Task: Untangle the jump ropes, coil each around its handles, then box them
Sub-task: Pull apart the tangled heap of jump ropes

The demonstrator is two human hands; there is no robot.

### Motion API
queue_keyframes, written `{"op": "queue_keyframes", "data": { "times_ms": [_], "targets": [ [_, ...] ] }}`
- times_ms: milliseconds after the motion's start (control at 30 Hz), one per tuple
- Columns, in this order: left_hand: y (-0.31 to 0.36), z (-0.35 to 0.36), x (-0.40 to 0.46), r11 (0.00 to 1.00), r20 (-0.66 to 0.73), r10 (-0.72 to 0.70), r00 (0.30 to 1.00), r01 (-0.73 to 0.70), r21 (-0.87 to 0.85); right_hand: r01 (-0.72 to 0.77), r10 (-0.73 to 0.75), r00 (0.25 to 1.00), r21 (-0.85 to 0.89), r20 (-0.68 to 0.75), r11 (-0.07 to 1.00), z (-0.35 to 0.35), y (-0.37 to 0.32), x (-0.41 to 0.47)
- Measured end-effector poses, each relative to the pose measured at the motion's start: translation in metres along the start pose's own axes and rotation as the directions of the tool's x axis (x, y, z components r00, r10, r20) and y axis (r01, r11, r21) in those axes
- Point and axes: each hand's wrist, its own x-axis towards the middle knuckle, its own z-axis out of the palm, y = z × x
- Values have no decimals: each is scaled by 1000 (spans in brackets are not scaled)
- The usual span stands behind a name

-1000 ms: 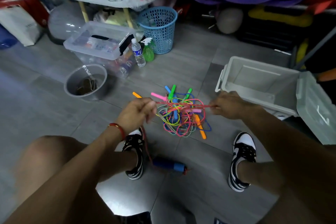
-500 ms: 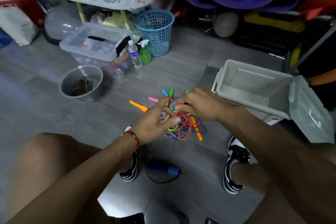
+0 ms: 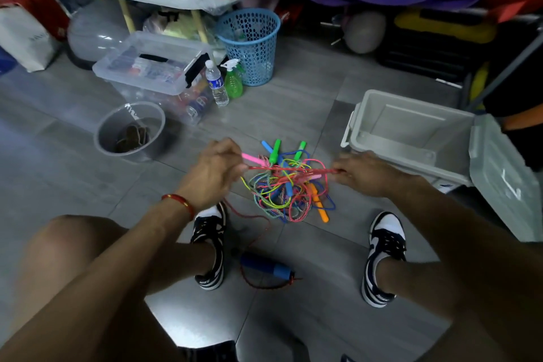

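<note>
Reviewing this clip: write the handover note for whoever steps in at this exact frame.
Left hand: grips one end of a taut stretch of red rope.
Right hand: pinches the other end.
Tangle of jump ropes: on the floor between the feet, all colours knotted together.
Blue handle: on the floor nearer the person, red cord trailing from it.
Grey box: to the right, lid open, no rope visible inside.
Done: nothing coiled or boxed.
Left: free the red rope, coil it, repeat for the others, box all.
</note>
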Motion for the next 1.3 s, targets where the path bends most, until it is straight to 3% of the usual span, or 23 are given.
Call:
{"op": "queue_keyframes", "data": {
  "times_ms": [67, 133, 200, 233, 267, 333, 400, 433, 500, 600, 700, 767, 800, 867, 933, 967, 1000, 1067, 1133, 1200, 1300],
  "targets": [
    [-11, -13, -6, 995, 41, -67, 997, 63, 81, -115, 118, 991, -38, 58, 993, 13, 24, -8],
    [-12, -18, -11, 948, 215, -288, 933, 246, 203, -167, 164, 986, 70, 44, 984, 11, 27, -6],
    [-11, -12, -14, 852, 376, -502, 779, 370, 370, -51, 85, 983, 202, -160, 978, -8, 17, 3],
    [-7, -7, -16, 839, 396, -530, 750, 394, 375, 52, -4, 967, 185, -256, 981, -24, 3, 6],
    [0, -3, -16, 855, 399, -515, 759, 419, 306, 142, -92, 954, 160, -285, 977, -39, -14, 8],
    [25, 5, -8, 902, 369, -397, 841, 431, -11, 253, -226, 953, 120, -202, 960, -55, -48, 9],
    [56, 13, 5, 905, 326, -203, 923, 304, -298, 272, -266, 959, 59, -97, 960, -51, -75, 8],
    [66, 19, 10, 917, 290, -105, 951, 205, -341, 269, -267, 961, 10, -76, 963, -47, -81, 8],
    [70, 25, 14, 942, 223, -4, 975, 78, -325, 266, -275, 955, -92, -110, 960, -41, -85, 13],
    [56, 16, 18, 963, 97, 32, 995, -4, -270, 211, -211, 971, -17, -107, 977, -30, -62, 15],
    [42, -5, 22, 992, -148, 17, 989, -35, -124, 6, -6, 1000, 18, -2, 1000, 3, -12, 4],
    [21, -5, 18, 996, -253, -88, 963, 92, 1, -68, 66, 996, 27, 59, 997, 14, 9, -4],
    [8, -3, 16, 975, -212, -204, 956, 217, 44, -64, 59, 996, 82, 62, 995, 13, 13, -4],
    [-9, 0, 10, 866, 17, -489, 872, 483, 127, -54, 54, 999, 265, 11, 963, -3, 7, 1],
    [-9, 2, 5, 775, 225, -628, 745, 572, 270, 4, 37, 993, 332, -115, 943, -30, -10, 8],
    [-5, 6, 5, 790, 264, -611, 746, 552, 267, 47, 0, 990, 326, -143, 944, -41, -20, 11],
    [4, 10, 8, 843, 272, -538, 798, 508, 177, 88, -43, 988, 302, -152, 949, -51, -32, 13],
    [38, 15, 19, 907, 269, -329, 905, 382, -178, 131, -100, 984, 223, -146, 966, -62, -50, 18],
    [67, 19, 36, 893, 240, -191, 952, 270, -359, 143, -124, 983, 140, -136, 980, -67, -63, 23],
    [74, 23, 48, 924, 206, -150, 967, 211, -319, 154, -140, 980, 92, -143, 984, -69, -65, 27],
    [69, 14, 66, 976, 114, -154, 981, 169, -134, 141, -117, 983, 171, -143, 975, -67, -51, 33]
  ]
}}
